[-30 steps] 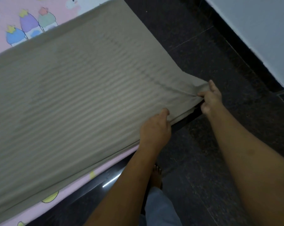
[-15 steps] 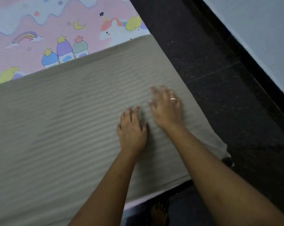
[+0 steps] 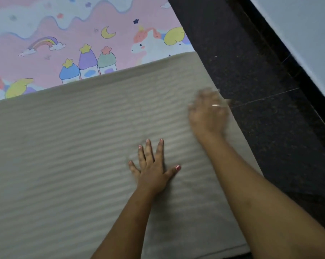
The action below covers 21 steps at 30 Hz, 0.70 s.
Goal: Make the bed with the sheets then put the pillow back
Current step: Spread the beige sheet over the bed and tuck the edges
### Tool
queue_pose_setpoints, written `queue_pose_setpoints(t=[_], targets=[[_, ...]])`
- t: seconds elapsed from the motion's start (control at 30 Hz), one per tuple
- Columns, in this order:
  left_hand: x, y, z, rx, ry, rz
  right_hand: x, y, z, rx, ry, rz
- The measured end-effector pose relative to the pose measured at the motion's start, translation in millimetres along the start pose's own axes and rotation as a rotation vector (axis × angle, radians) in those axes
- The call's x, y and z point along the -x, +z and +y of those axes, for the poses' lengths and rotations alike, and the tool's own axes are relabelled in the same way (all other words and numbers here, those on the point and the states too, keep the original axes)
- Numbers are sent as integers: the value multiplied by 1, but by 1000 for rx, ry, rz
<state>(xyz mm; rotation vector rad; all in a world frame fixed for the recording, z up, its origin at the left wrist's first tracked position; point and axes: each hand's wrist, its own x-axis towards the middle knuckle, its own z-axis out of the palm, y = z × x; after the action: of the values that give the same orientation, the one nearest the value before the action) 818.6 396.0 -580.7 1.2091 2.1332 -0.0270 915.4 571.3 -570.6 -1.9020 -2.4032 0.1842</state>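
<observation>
My left hand (image 3: 154,169) lies flat, fingers spread, pinning the grey sheet (image 3: 73,146). My right hand (image 3: 208,114), blurred but seemingly open, should sweep wrinkles outward toward its edge.

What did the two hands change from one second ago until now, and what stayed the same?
Both hands let go of the corner of the grey sheet and moved onto its top. The left hand now lies flat, fingers spread; the right hand, blurred, has slid away toward the sheet's right edge. The grey sheet still covers the near part, the pink printed sheet beyond stays bare.
</observation>
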Motion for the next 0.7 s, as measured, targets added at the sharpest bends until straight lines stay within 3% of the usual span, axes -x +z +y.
queue_pose_setpoints(t=[0.07, 0.13, 0.2, 0.3, 0.47, 0.5, 0.6, 0.7], targets=[[-7, -4, 1, -12, -8, -18, 11, 12, -44, 20, -518, -127], [-18, -12, 1, -44, -8, -58, 18, 24, -59, 127, -801, -272], [-29, -20, 0, -60, -6, -92, -9, 27, -42, 136, -743, -228], [-37, -26, -1, -49, 1, -128, -62, 24, -10, 166, -477, -128], [-40, -23, -3, -34, -3, -155, -126, 0, 23, -27, 253, -278], [-41, -23, -4, -30, -4, -158, -130, -4, 21, -7, 270, -251], [-42, -19, -4, -22, -6, -147, -122, 2, -21, 31, -141, -77], [-43, -17, -5, -3, 0, -124, -90, 24, -80, 103, -587, -238]])
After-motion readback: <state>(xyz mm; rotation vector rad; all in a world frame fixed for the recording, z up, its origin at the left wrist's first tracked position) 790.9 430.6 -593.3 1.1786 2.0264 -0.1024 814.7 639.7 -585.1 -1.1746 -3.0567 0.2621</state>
